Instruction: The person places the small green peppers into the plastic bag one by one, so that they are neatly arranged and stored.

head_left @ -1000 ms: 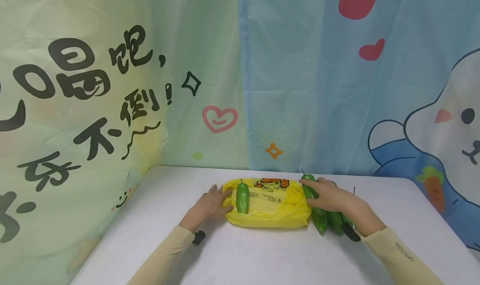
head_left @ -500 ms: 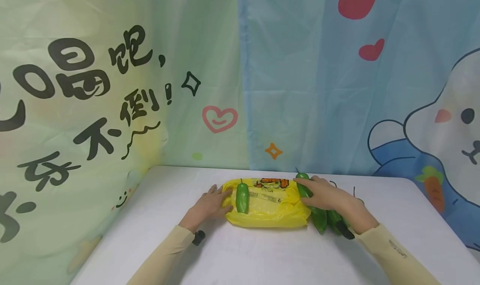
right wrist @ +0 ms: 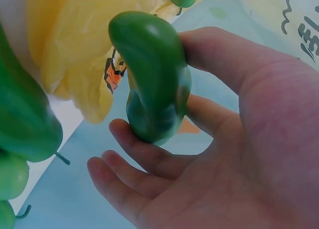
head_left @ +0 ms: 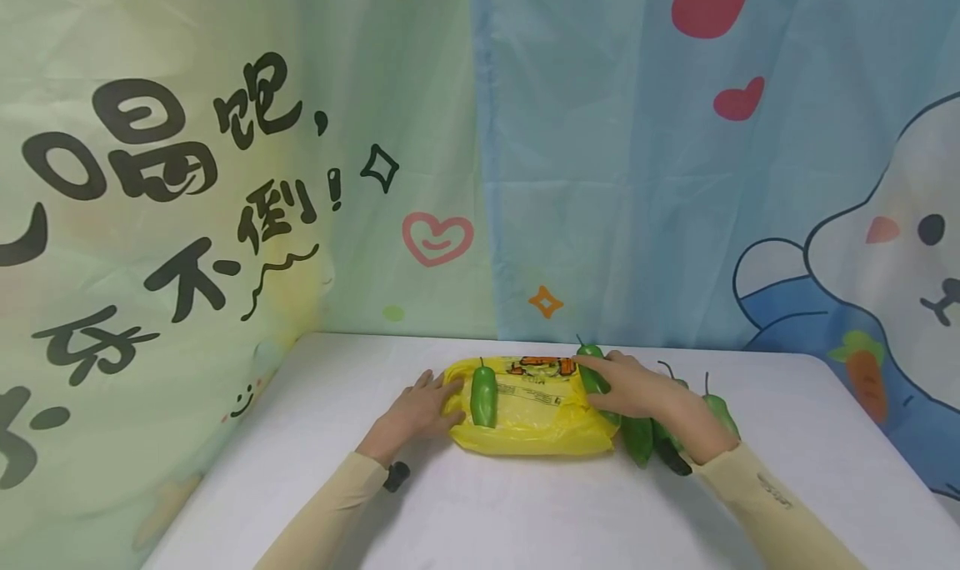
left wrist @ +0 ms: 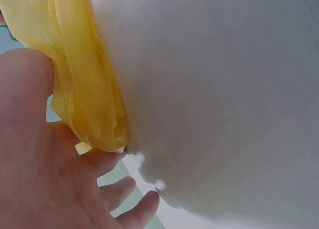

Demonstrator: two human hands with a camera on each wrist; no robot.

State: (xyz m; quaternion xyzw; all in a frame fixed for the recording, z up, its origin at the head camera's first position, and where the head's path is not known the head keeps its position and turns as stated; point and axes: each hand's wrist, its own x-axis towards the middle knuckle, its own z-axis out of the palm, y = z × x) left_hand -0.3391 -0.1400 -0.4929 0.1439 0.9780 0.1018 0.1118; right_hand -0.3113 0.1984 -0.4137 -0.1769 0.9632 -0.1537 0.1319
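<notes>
My right grip (head_left: 633, 387) pinches a green pepper (head_left: 594, 378) over the right end of the yellow bag (head_left: 525, 442), stem toward the desk's (head_left: 517, 503) far edge, long axis slanting; contact unclear. My left grip (head_left: 416, 416), fingers spread, touches the bag's left end, farther from that pepper.

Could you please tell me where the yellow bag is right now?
In the head view, the yellow bag lies centrally on the white table, between the left hand and the right hand.
</notes>
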